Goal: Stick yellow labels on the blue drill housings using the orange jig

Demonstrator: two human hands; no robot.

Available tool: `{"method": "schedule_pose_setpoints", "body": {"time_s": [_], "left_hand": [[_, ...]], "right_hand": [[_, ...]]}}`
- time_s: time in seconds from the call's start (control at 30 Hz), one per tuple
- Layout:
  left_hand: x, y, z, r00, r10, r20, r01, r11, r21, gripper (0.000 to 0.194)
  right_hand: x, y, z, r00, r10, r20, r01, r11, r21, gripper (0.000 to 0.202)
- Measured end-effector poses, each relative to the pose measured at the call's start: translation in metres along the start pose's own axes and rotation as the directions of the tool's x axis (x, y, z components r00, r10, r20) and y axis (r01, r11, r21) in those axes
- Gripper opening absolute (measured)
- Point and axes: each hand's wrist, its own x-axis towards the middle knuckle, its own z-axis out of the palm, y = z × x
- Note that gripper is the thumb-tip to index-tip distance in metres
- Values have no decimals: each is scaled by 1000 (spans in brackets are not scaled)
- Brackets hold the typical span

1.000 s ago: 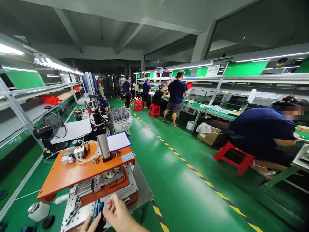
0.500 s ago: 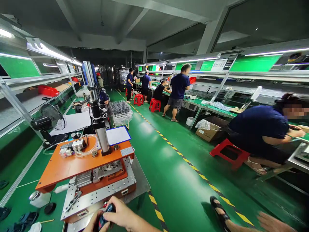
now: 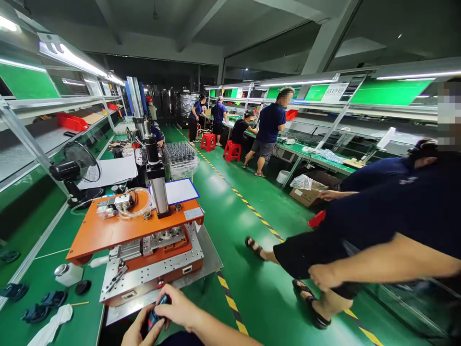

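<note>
A small dark blue part with a red patch (image 3: 154,319) is held between my two hands, low in front of the orange press (image 3: 135,228). My left hand (image 3: 138,330) has its fingers closed around the lower left of it. From the right, my right hand (image 3: 177,307) grips its upper side with thumb and fingers. The fingers cover much of the part, so its exact kind is unclear. Several dark moulded parts (image 3: 36,313) lie on the green bench at lower left, beside a crumpled white cloth (image 3: 54,327).
A white bottle with a metal top (image 3: 68,275) and a black round cap (image 3: 82,287) stand left of the press. Farther back are a black fan (image 3: 77,166) and stacked trays (image 3: 180,158). A person in dark clothes (image 3: 389,216) walks through the aisle at right; others work at benches.
A person has stepped into view from the right, partly covering the seated co-worker. The view has shifted slightly. My hands still hold the same small part.
</note>
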Motion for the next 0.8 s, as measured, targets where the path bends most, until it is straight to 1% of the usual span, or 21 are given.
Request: {"method": "schedule_pose_setpoints", "body": {"time_s": [0.13, 0.27, 0.37, 0.53, 0.63, 0.7, 0.8], "left_hand": [[-3, 5, -8, 996, -36, 84, 36, 999, 10, 60], [-7, 9, -11, 995, -28, 93, 28, 1000, -2, 53], [-10, 8, -12, 994, -47, 103, 45, 999, 16, 54], [-10, 0, -11, 991, -57, 118, 52, 998, 47, 56], [-8, -8, -11, 992, -64, 108, 61, 997, 38, 58], [-8, -12, -9, 990, -63, 124, 60, 998, 28, 59], [-12, -16, -4, 995, -50, 82, 49, 999, 12, 61]], "right_hand": [[0, 3, 5, 1000, 8, 5, -8, 1000, 23, 23], [0, 9, 7, 999, 32, 0, -32, 999, 31, 23], [-1, 13, 9, 999, 49, -3, -49, 998, 37, 23], [-6, 13, 10, 997, 72, -8, -71, 996, 59, 22], [-9, 12, 9, 997, 78, -11, -77, 994, 76, 22], [-10, 13, 9, 997, 79, -8, -78, 992, 95, 21], [-8, 18, 9, 997, 81, 5, -81, 991, 107, 23]]}}
